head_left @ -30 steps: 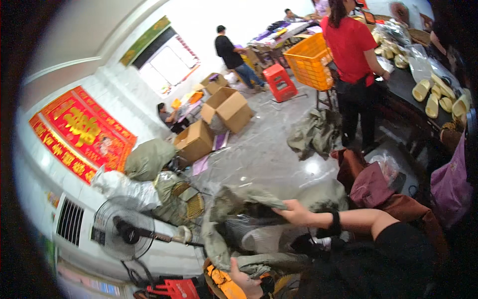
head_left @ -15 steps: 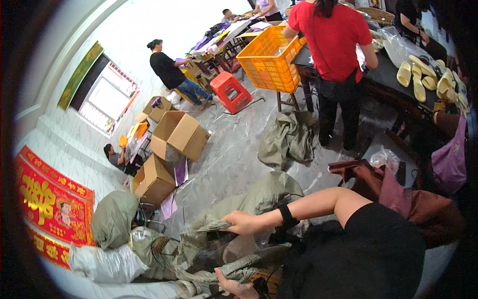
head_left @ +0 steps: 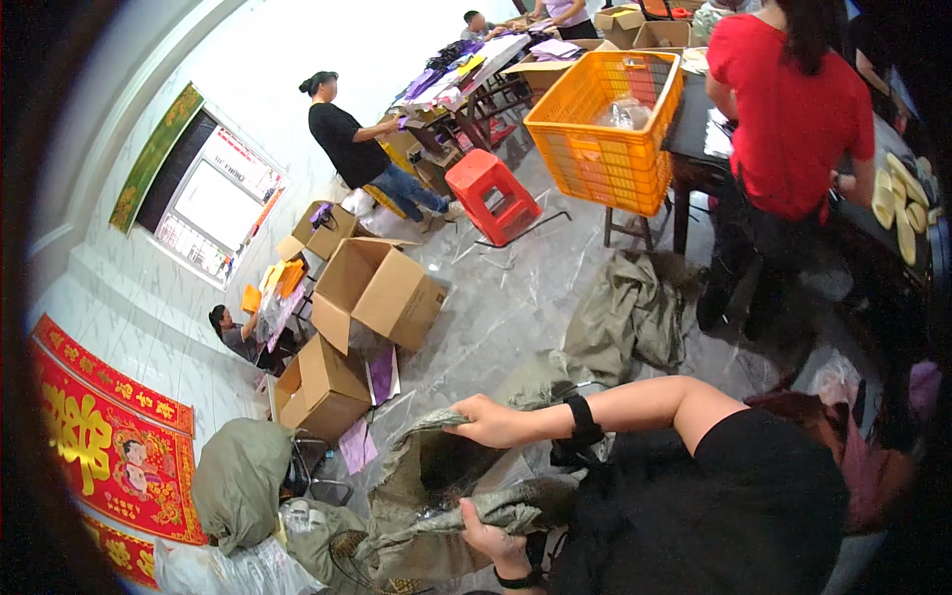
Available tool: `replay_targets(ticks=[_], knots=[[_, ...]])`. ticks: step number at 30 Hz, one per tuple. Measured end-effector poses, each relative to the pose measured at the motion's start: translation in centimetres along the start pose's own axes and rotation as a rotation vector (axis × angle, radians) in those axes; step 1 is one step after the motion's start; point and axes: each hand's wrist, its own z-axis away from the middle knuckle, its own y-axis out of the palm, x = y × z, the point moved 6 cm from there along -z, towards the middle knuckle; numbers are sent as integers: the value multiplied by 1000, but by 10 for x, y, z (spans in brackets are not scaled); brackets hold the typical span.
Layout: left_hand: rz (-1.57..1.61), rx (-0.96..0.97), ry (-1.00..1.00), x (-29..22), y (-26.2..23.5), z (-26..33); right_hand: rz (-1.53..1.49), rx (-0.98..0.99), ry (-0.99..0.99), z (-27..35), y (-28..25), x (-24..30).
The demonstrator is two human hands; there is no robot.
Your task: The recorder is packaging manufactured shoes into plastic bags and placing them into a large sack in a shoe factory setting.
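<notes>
A grey-green woven sack (head_left: 421, 540) hangs with its mouth gaping, its inside dark. My right hand (head_left: 486, 422) is closed on the far edge of the mouth, and a black band circles that wrist. Lower in the picture, my left hand (head_left: 491, 540) grips the near edge, thumb over the rolled cloth and fingers partly hidden. Some clear plastic shows in the opening between my hands; what else lies inside is too dark to tell.
Full sacks (head_left: 241, 476) and a white plastic bag (head_left: 233, 567) stand at left. Open cardboard boxes (head_left: 382, 293), a red stool (head_left: 493, 193), an orange crate (head_left: 600, 149) and a crumpled sack (head_left: 630, 312) lie ahead. A person in red (head_left: 788, 109) works at a table, right.
The view has swung left, so the crate and person in red sit farther right. Both hands still hold the sack; its mouth is lifted and its dark inside shows more.
</notes>
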Motion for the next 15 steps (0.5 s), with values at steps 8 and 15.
replay_targets(ticks=[8,15], knots=[[249,247,-86,-40,176,-163,47,-315,-334,-143,-160,55],[314,705,-165,-30,349,-270,463,-657,-353,-244,-302,14]])
